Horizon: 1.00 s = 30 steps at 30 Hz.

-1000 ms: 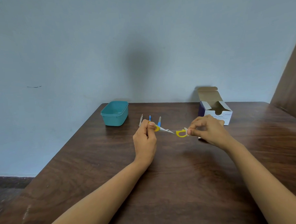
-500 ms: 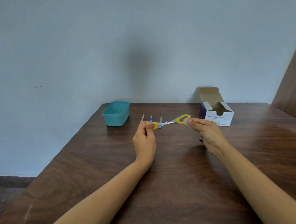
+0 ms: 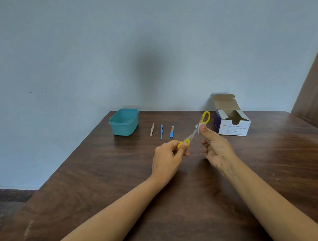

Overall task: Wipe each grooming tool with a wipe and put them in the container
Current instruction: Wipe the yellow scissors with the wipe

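The yellow-handled scissors (image 3: 194, 132) are held up above the table, opened wide, one yellow loop low at the left hand and the other raised high toward the box. A small white wipe (image 3: 198, 126) is pinched around the metal near the upper loop. Beyond the scissors, three more tools are laid in a row on the wood, well apart from the hands: a pair of tweezers (image 3: 152, 129), a blue-handled tool (image 3: 161, 132) and a short file with a blue grip (image 3: 171, 132). Left of that row, the teal container (image 3: 124, 122) is set upright near the table's far edge; nothing can be made out inside it. On the far right, an open white box of alcohol swabs (image 3: 233, 124) is seen, flap lifted.

The dark wooden table (image 3: 102, 185) is pushed against a plain pale blue wall (image 3: 152, 48), marked by a soft shadow and a small dark scuff. A brown panel is caught at the right edge, dark flooring at lower left.

The left hand (image 3: 167, 158) is closed around the lower yellow loop, fingers curled. The right hand (image 3: 216, 148) is turned palm inward, thumb and forefinger pressed together on the wipe and blade, the other fingers loosely bent. Both bare forearms are stretched in from the bottom.
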Each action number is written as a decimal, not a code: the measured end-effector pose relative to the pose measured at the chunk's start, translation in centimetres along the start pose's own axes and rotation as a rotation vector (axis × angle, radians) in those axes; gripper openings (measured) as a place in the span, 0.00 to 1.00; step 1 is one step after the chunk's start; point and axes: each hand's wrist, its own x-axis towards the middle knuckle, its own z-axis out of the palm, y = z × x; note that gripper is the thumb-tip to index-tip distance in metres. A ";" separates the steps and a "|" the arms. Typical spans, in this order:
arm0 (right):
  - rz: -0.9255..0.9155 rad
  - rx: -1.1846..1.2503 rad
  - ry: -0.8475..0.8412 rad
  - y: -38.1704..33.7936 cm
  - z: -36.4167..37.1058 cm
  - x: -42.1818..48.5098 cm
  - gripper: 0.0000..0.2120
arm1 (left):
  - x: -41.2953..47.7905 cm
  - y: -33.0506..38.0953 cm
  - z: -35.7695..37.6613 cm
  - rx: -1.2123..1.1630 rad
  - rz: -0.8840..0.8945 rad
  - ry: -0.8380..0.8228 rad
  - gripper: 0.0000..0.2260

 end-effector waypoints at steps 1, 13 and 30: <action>0.009 0.002 -0.016 0.1 0.3 -0.3 0.04 | -0.1 0.1 0.1 0.027 0.011 -0.016 0.13; -0.058 -0.179 -0.109 1.3 1.3 -1.5 0.05 | -0.1 0.1 0.0 -0.005 0.005 -0.022 0.12; -0.054 -0.124 -0.078 1.2 1.5 -1.9 0.06 | -0.2 0.3 -0.1 -0.065 -0.014 -0.052 0.11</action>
